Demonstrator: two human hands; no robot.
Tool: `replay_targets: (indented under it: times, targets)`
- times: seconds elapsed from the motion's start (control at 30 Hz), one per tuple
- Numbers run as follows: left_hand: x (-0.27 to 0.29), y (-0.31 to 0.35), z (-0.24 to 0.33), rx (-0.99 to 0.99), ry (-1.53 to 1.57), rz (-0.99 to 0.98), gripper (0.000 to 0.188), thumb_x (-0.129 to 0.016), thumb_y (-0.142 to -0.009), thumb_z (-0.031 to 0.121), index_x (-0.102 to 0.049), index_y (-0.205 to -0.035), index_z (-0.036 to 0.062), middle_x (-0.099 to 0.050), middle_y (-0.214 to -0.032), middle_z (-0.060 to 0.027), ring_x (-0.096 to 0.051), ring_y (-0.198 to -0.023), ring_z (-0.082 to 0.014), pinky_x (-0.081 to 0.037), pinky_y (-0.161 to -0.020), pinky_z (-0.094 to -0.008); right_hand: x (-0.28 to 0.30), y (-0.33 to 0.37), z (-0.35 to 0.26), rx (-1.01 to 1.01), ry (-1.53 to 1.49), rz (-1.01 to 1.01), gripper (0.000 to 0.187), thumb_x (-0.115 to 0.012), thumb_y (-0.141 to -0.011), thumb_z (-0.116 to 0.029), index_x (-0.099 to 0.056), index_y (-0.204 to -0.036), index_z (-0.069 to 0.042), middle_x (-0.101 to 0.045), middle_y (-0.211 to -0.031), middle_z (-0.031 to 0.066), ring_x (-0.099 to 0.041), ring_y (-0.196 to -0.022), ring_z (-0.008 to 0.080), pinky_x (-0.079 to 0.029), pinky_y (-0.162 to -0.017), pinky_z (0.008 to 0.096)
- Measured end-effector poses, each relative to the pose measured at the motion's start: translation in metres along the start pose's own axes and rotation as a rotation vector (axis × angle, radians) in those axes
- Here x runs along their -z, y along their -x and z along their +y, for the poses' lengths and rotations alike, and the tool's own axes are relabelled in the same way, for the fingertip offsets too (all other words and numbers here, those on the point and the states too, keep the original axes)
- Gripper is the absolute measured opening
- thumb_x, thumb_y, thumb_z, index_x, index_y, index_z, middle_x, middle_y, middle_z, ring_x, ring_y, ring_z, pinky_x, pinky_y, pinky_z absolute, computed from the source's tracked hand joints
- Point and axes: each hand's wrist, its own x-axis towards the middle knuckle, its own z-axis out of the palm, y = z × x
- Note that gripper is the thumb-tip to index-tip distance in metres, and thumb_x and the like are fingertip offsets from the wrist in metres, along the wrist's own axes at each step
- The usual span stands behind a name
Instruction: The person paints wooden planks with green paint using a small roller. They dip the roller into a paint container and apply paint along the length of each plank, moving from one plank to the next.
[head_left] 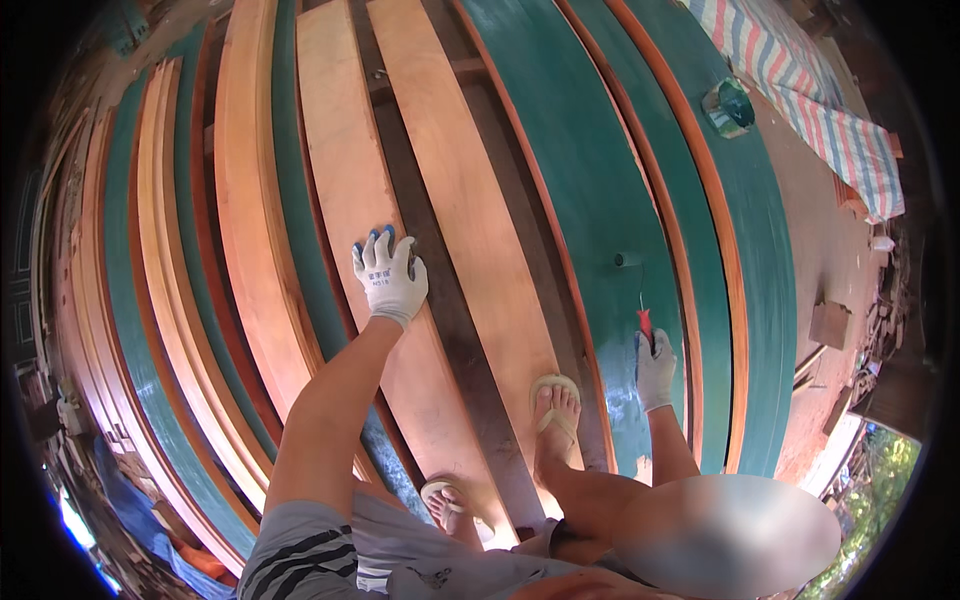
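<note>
My left hand point(391, 282), in a white glove with blue fingertips, rests with fingers spread on a bare wooden plank point(338, 110). Gloved as well, my right hand point(655, 372) grips the red handle of a paint roller point(645, 322). The roller's small head point(627, 260) lies on a wide green-painted board point(575, 140) at the right. Near that hand the green surface looks wet and shiny, with a pale patch by its near end. Between the two hands runs another bare plank point(450, 130), and one sandalled foot point(556, 410) is at its near end.
A paint-smeared container point(729, 107) stands on the far right green board point(760, 260). Beyond it lies a striped tarp point(790, 70). More bare and green planks point(245, 180) stretch side by side on the left, with dark gaps between several. Scrap wood point(830, 325) lies at the right edge.
</note>
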Motion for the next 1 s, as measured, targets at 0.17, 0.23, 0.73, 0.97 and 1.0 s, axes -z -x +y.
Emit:
replay_targets:
  times: [0.17,0.23,0.73,0.97,1.0]
  targets:
    - [-0.026,-0.081,0.045,-0.164,0.367,0.049,0.030,-0.070,-0.092,0.027,-0.072,-0.119,0.0130,-0.058,-0.143,-0.0170,-0.047,-0.143,-0.0416,-0.018,-0.129,-0.0629,-0.025,-0.035,-0.035,-0.300,-0.495,-0.162,0.016,-0.064,-0.108,-0.020,-0.059,-0.097,-0.009,-0.049,-0.072,-0.0023,-0.045,-0.057,0.0076,-0.039,-0.053,0.0280]
    - [-0.041,-0.126,0.078,-0.113,0.319,0.060,0.047,-0.067,-0.097,0.033,-0.065,-0.138,0.0095,-0.051,-0.156,-0.0209,-0.037,-0.153,-0.0417,-0.016,-0.131,-0.0575,-0.037,-0.054,-0.056,-0.278,-0.606,-0.225,0.014,-0.064,-0.109,-0.020,-0.059,-0.099,-0.012,-0.046,-0.073,-0.0067,-0.042,-0.058,0.0029,-0.035,-0.052,0.0231]
    - [-0.073,-0.184,0.111,-0.066,0.051,-0.211,0.074,-0.061,-0.100,0.045,-0.043,-0.162,0.0094,-0.029,-0.172,-0.0233,-0.019,-0.163,-0.0460,-0.004,-0.125,-0.0770,-0.207,-0.405,-0.314,0.449,-0.293,-0.134,0.038,-0.072,-0.099,-0.040,-0.069,-0.099,-0.003,-0.068,-0.096,0.0139,-0.063,-0.092,0.0282,-0.049,-0.086,0.0405]
    - [-0.073,-0.183,0.105,-0.038,0.084,-0.257,0.079,-0.067,-0.096,0.045,-0.043,-0.162,0.0092,-0.030,-0.172,-0.0233,-0.021,-0.162,-0.0461,-0.003,-0.123,-0.0796,-0.306,-0.507,-0.477,1.011,0.445,-0.155,0.060,-0.044,-0.104,-0.051,-0.074,-0.129,-0.006,-0.071,-0.135,0.0194,-0.049,-0.148,0.0348,-0.038,-0.121,0.0480]
    - [-0.074,-0.183,0.104,-0.033,0.089,-0.269,0.080,-0.067,-0.096,0.046,-0.043,-0.162,0.0092,-0.030,-0.172,-0.0231,-0.021,-0.162,-0.0461,-0.003,-0.124,-0.0796,-0.319,-0.520,-0.487,1.078,0.567,-0.141,0.061,-0.042,-0.105,-0.051,-0.074,-0.127,-0.004,-0.071,-0.138,0.0190,-0.046,-0.152,0.0350,-0.035,-0.123,0.0491]
